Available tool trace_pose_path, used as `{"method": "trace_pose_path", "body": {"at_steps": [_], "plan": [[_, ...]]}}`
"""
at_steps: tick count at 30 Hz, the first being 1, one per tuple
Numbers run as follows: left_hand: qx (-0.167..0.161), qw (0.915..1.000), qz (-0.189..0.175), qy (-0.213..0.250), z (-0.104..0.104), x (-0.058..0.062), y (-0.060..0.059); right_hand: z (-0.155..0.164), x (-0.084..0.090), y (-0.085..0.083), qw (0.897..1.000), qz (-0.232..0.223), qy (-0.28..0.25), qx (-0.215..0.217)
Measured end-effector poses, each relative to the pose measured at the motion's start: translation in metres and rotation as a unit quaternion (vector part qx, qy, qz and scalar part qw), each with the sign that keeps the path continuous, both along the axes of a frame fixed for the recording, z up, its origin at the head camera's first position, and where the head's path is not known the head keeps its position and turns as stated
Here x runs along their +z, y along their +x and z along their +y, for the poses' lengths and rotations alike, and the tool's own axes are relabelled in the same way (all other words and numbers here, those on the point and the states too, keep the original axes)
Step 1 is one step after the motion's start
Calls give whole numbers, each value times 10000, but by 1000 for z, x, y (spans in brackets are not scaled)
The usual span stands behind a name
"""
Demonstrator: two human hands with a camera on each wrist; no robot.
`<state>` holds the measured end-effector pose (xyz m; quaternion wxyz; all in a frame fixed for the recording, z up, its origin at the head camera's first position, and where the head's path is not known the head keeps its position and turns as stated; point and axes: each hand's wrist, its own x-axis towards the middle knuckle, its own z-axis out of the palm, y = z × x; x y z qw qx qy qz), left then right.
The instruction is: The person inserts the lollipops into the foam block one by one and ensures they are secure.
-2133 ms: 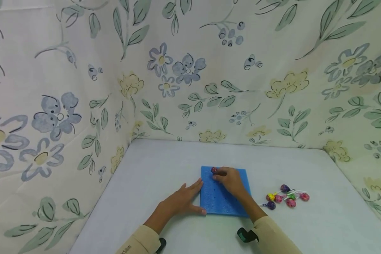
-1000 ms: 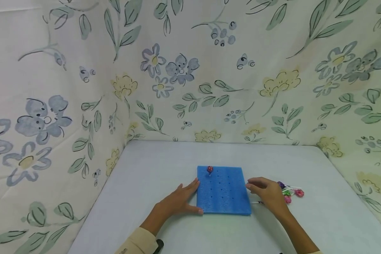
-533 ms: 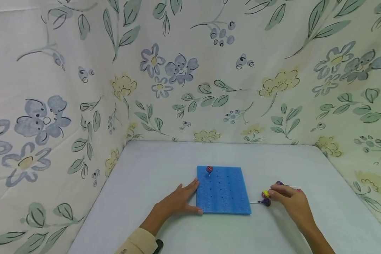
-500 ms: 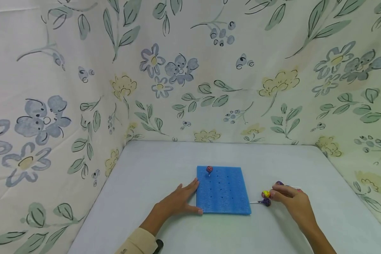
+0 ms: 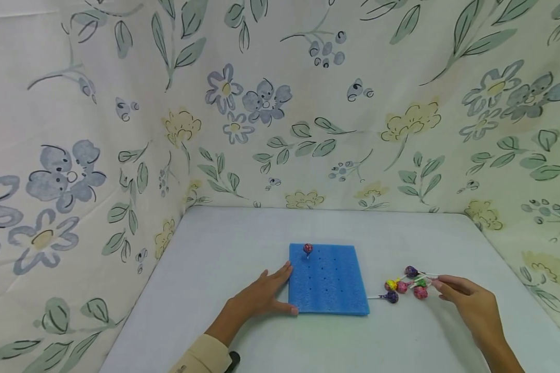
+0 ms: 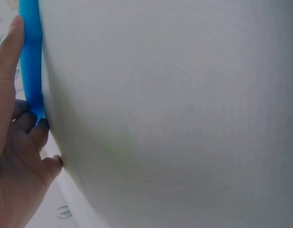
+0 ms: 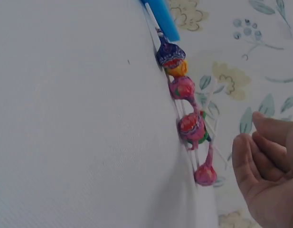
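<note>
Your right hand has drawn back from the lollipops: half a second ago its fingers covered the pile, now they sit just right of it, loosely curled and holding nothing. So, as I read it, no sweet has been picked up yet and the grasp must be made again. The pile lies on the counter between those fingers and the foam, touching neither. Your left hand has not moved; its straight fingers press the foam's left edge. One lollipop stands in the far-left hole, beyond your left fingertips
</note>
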<state>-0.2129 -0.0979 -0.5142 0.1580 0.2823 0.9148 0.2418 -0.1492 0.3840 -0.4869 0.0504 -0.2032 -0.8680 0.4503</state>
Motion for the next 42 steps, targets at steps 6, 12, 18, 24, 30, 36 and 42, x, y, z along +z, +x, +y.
{"method": "trace_pose_path", "body": {"at_steps": [6, 12, 18, 24, 30, 36, 42], "plan": [[-29, 10000, 10, 13, -1, -1, -1, 17, -4, -1, 9996, 82, 14, -270], [0, 10000, 18, 20, -1, -1, -1, 30, -10, -4, 9994, 75, -6, -337], [54, 10000, -20, -15, 1, -3, 0, 36, -15, -9, 9994, -136, -20, -322], [54, 10000, 17, -57, 1, -3, -1, 39, -20, -14, 9996, -265, -100, -89], [70, 10000, 4, -47, 1, -3, -1, 42, -24, -18, 9981, -601, 9, 111], [100, 9999, -42, -52, 1, -4, -1, 43, -26, -21, 9975, -633, 251, 168], [92, 9999, 6, -71, 0, -3, -1, 43, -28, -28, 9971, -582, 482, 116]]}}
